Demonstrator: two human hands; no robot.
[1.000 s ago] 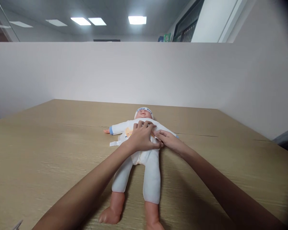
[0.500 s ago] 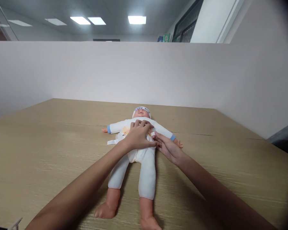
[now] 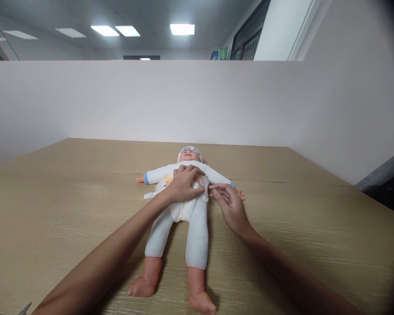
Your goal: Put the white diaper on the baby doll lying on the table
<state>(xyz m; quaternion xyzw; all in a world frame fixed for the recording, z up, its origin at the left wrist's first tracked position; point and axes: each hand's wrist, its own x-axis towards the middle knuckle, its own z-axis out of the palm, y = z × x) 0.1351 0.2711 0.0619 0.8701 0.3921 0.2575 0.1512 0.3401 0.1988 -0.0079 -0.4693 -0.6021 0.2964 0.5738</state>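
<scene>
A baby doll (image 3: pixel 197 236) in a white suit with blue cuffs lies on its back, feet toward me. Around its hips is a white diaper (image 3: pixel 183 211) with a coloured print on the front. A white diaper tab (image 3: pixel 149 195) sticks out sideways on the left. My left hand (image 3: pixel 185 183) lies spread over the diaper front at the belly, hiding part of it. Beside the doll's waist on the right, my right hand (image 3: pixel 231 205) has thumb and fingertips drawn together close to the diaper's edge. Anything between those fingertips is too small to make out.
The doll lies on a wood-look table (image 3: pixel 85 210) with a thin seam across it. A pale partition wall (image 3: pixel 151 100) rises behind the far edge. A small light-coloured object (image 3: pixel 24 308) pokes in at the bottom left corner.
My right hand has drawn slightly outward from the diaper's right side and turned, its back now more toward me. My left hand stays on the diaper front. The view has shifted slightly.
</scene>
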